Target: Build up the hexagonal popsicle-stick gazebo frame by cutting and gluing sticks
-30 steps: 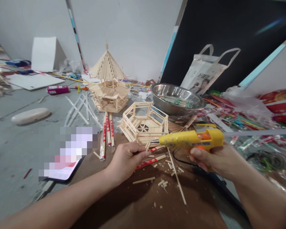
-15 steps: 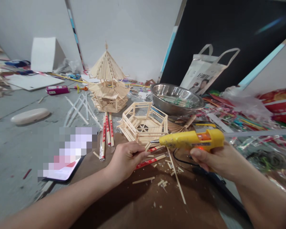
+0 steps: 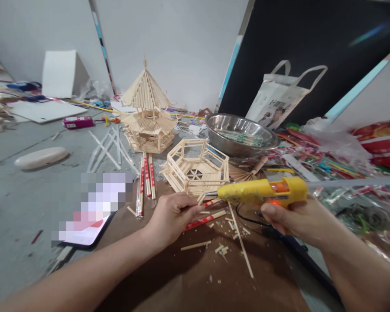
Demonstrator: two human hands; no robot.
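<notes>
My right hand is closed around a yellow hot glue gun with a lit orange light and a glue stick out of its back. Its metal nozzle points left, at the tip of a short wooden stick piece. My left hand pinches that stick piece between thumb and fingers, just in front of a six-sided stick frame with railings. Behind to the left stands a tiered stick pavilion with a pointed roof. Red-wrapped chopsticks lie under my left hand.
Loose stick pieces lie on the brown board. A phone, wrapped chopsticks and clear glue sticks lie to the left. At the back right are a steel bowl, a white bag and heaped craft scraps.
The glue gun has shifted very slightly to the right with my right hand. My left hand and the stick piece stay practically where they were.
</notes>
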